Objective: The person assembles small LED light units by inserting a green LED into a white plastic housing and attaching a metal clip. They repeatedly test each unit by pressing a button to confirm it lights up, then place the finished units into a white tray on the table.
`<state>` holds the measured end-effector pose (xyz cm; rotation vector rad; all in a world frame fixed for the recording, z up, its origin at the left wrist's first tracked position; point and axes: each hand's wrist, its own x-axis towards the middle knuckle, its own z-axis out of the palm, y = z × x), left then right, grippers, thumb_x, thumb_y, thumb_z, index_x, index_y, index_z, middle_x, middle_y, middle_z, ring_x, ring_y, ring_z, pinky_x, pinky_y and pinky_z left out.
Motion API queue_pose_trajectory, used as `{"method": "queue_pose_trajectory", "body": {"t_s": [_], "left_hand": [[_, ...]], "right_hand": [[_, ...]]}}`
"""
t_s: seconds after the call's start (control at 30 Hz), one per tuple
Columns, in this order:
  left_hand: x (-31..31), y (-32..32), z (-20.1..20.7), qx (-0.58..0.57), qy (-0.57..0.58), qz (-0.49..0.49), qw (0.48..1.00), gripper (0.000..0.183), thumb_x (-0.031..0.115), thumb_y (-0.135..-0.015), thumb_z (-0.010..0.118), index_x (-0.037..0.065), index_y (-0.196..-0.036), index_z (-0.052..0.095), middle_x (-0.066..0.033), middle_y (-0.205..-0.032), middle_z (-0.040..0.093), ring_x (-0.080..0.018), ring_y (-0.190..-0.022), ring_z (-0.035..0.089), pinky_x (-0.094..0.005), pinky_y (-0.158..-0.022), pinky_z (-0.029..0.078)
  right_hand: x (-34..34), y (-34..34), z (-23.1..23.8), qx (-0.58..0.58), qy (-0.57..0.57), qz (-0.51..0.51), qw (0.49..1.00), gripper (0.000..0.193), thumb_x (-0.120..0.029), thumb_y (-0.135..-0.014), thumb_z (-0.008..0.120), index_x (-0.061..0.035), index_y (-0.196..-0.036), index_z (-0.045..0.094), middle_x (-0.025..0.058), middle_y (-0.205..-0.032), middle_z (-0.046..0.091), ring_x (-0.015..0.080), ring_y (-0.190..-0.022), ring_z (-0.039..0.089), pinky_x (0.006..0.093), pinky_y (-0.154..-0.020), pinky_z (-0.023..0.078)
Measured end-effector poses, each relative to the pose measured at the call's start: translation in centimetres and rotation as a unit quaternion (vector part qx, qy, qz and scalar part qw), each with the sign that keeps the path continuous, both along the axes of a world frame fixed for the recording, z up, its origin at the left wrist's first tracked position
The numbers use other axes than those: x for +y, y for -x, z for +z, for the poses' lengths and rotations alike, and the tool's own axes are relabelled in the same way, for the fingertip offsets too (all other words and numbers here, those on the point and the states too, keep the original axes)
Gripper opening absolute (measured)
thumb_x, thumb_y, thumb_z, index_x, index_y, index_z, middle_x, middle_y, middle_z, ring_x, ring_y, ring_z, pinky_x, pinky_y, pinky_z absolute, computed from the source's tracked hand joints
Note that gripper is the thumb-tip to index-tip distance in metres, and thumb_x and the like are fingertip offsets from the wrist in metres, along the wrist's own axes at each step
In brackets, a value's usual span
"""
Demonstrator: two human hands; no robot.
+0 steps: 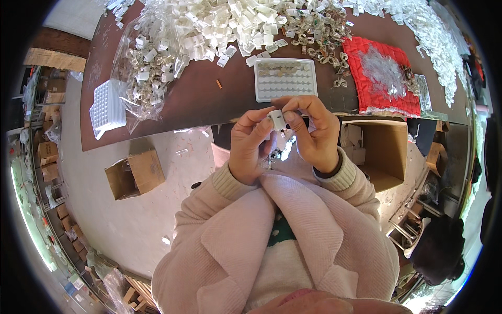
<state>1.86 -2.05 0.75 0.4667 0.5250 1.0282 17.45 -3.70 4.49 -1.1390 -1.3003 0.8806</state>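
Observation:
Between my two hands is a small white plastic housing [277, 120] with a dark slot in its face, raised just off the table's near edge. Thumb and fingers of my left hand [252, 137] pinch its left side. From the other side, the thumb and index finger of my right hand [317, 135] close on it. Right beyond my fingers lies a white tray [286, 94] with rows of small compartments; its far rows hold small pieces. What lies behind the housing inside my fingers is hidden.
White plastic housings [230, 23] heap at the table's back, beside coiled wired parts [319, 23]. A clear bag [151, 63] of parts and stacked white trays [109, 107] sit left. A red cloth [384, 94] bears clear pieces. Cardboard boxes [384, 152] stand below the table.

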Motion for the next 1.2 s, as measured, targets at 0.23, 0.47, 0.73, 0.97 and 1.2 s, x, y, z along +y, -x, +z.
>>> {"method": "queue_pose_trajectory", "body": {"t_s": [0.23, 0.47, 0.73, 0.97, 1.2], "left_hand": [[0.0, 0.0, 0.0, 0.022, 0.008, 0.026, 0.999, 0.018, 0.015, -0.097, 0.068, 0.004, -0.110, 0.067, -0.0003, -0.073, 0.063, -0.0041, -0.049, 0.048, -0.0171, -0.043, 0.036], [0.0, 0.4, 0.3, 0.077, -0.015, 0.011, 0.997, 0.014, 0.010, -0.095, 0.069, 0.004, -0.108, 0.068, 0.0002, -0.069, 0.061, -0.0031, -0.047, 0.046, -0.0174, -0.042, 0.033], [3.2, 3.4, 2.9, 0.249, -0.166, 0.168, 0.939, 0.015, -0.002, -0.091, 0.068, 0.003, -0.105, 0.067, -0.0019, -0.083, 0.066, -0.0041, -0.060, 0.053, -0.0172, -0.049, 0.039], [15.5, 12.4, 7.4, 0.684, -0.473, 0.311, 0.460, 0.025, 0.009, -0.086, 0.074, 0.000, -0.109, 0.069, -0.0114, -0.100, 0.071, -0.0228, -0.085, 0.066, -0.0314, -0.074, 0.052], [10.0, 6.9, 3.7, 0.621, -0.440, 0.220, 0.610, 0.015, 0.006, -0.083, 0.077, 0.003, -0.098, 0.074, -0.0123, -0.085, 0.071, -0.0216, -0.069, 0.065, -0.0314, -0.063, 0.051]], "right_hand": [[0.2, 0.6, -0.1, -0.068, -0.042, -0.014, 0.997, 0.013, 0.005, -0.090, 0.063, -0.0010, -0.100, 0.063, 0.0135, -0.103, 0.073, 0.0177, -0.085, 0.071, 0.0276, -0.077, 0.055], [-0.1, -0.3, 0.7, -0.135, -0.039, 0.014, 0.990, 0.012, 0.007, -0.089, 0.061, -0.0014, -0.097, 0.063, 0.0142, -0.103, 0.074, 0.0135, -0.060, 0.066, 0.0257, -0.057, 0.053], [0.1, -0.8, 0.1, -0.062, -0.007, 0.006, 0.998, 0.020, 0.007, -0.090, 0.063, 0.0014, -0.110, 0.064, 0.0193, -0.122, 0.069, 0.0207, -0.105, 0.070, 0.0302, -0.093, 0.052], [0.8, -6.0, -1.2, -0.224, -0.014, -0.201, 0.954, 0.022, 0.001, -0.089, 0.069, 0.0003, -0.110, 0.066, 0.0140, -0.106, 0.071, 0.0182, -0.084, 0.068, 0.0307, -0.079, 0.053], [1.3, -9.6, -3.5, -0.332, -0.045, -0.266, 0.904, 0.013, 0.001, -0.088, 0.068, -0.0022, -0.100, 0.069, 0.0136, -0.095, 0.070, 0.0274, -0.075, 0.068, 0.0344, -0.068, 0.054]]}}
